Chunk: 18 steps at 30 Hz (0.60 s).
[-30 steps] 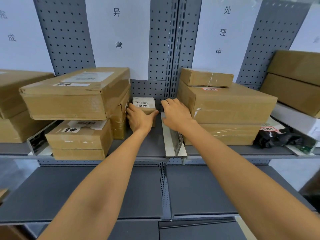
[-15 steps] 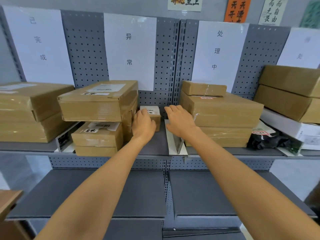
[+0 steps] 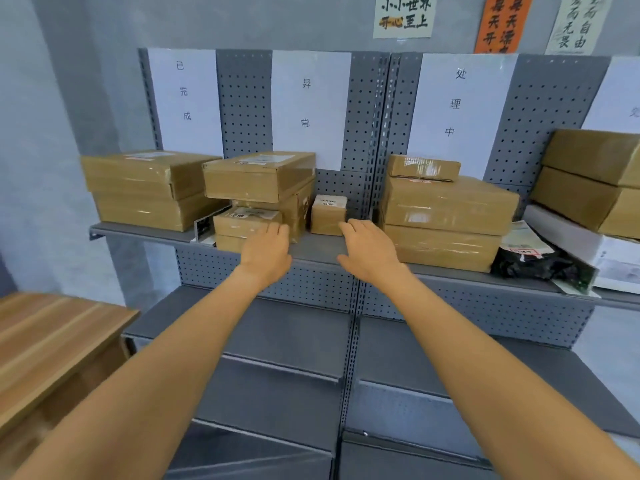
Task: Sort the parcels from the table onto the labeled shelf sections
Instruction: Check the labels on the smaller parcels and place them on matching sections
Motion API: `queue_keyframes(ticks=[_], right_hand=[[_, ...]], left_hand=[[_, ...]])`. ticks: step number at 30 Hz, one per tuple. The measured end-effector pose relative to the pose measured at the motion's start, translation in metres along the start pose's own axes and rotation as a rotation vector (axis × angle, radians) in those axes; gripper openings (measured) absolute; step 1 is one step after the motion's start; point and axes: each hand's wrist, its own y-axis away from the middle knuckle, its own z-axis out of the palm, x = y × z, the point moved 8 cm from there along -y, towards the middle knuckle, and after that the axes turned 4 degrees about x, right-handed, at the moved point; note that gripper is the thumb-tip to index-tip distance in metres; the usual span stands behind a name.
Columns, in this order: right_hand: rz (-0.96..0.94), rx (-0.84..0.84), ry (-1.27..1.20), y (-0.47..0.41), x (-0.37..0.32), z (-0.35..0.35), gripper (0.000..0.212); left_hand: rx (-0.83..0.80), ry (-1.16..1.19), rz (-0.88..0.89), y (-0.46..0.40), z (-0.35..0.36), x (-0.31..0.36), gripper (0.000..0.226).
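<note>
A small brown parcel (image 3: 328,215) with a white label stands on the top grey shelf (image 3: 318,249), under the second paper sign (image 3: 310,105). My left hand (image 3: 266,252) hovers in front of the shelf edge, fingers relaxed, holding nothing. My right hand (image 3: 370,250) is also open, just in front of and right of the small parcel, apart from it. A stack of brown boxes (image 3: 259,188) sits left of the parcel, and another stack (image 3: 446,216) to its right.
More boxes (image 3: 149,188) fill the far-left section, and boxes with a black bag (image 3: 540,265) fill the right. Bare grey shelves (image 3: 277,334) lie below. A wooden table (image 3: 52,337) stands at the lower left.
Both hands have let go of the small parcel and drawn back from the shelf. My view has pulled back and risen, showing the table and wall posters.
</note>
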Motion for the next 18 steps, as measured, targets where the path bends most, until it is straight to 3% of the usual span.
queue_keyframes(ticks=[6, 13, 18], right_hand=[[-0.139, -0.001, -0.065, 0.029, -0.070, -0.016, 0.056], [-0.339, 0.063, -0.194, 0.025, -0.213, -0.052, 0.057], [-0.471, 0.057, -0.259, 0.030, -0.320, -0.056, 0.053]], left_hand=[[-0.016, -0.124, -0.107, 0.084, -0.034, -0.048, 0.039], [0.026, -0.200, -0.316, 0.168, -0.106, -0.149, 0.049], [0.019, -0.293, -0.443, 0.249, -0.139, -0.238, 0.042]])
